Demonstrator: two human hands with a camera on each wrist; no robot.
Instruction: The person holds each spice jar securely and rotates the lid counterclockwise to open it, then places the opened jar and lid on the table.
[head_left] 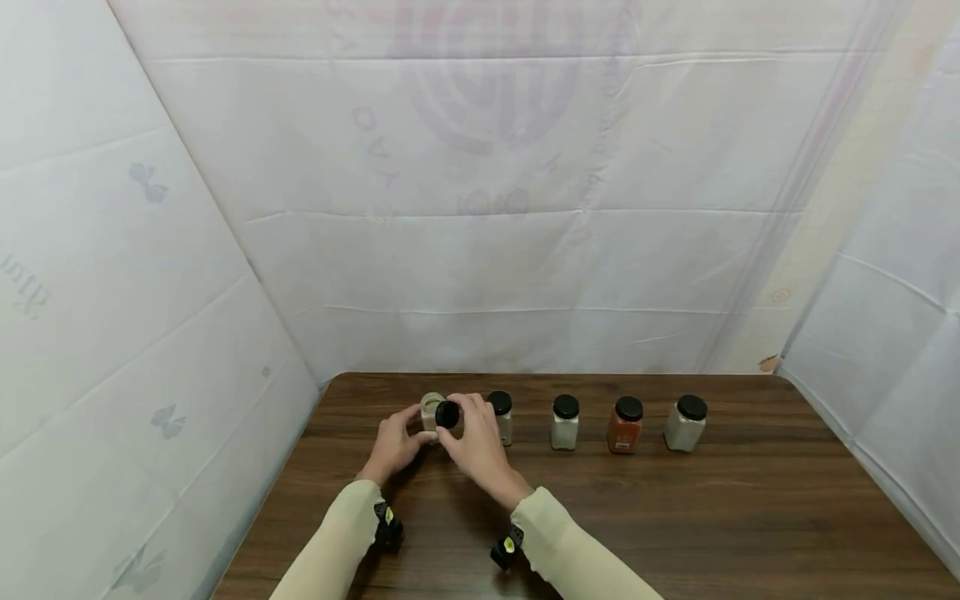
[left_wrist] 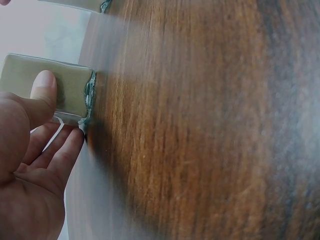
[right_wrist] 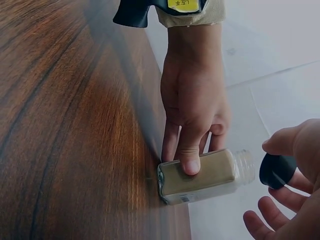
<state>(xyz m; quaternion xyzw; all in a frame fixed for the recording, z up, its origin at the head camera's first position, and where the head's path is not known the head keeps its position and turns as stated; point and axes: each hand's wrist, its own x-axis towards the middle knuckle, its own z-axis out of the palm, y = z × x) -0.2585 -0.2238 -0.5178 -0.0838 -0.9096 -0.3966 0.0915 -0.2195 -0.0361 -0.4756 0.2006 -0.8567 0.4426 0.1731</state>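
Note:
A square glass spice jar (head_left: 429, 414) with pale tan powder stands on the table at the left end of a row. My left hand (head_left: 395, 445) grips it low, the thumb across its near face in the left wrist view, where the jar (left_wrist: 74, 90) stands upright on the wood. Its threaded neck is bare in the right wrist view. There, my right hand (right_wrist: 300, 185) pinches a black screw lid (right_wrist: 276, 170) between thumb and fingers, slightly apart from the jar's mouth. The lid is tilted in the head view.
To the right stand several black-capped jars: one partly behind my right hand (head_left: 480, 442), a pale one (head_left: 564, 430), one with orange-red powder (head_left: 624, 433) and another pale one (head_left: 683, 432). White sheeting (head_left: 480, 275) encloses the brown wooden table (head_left: 720, 517) at the back and sides.

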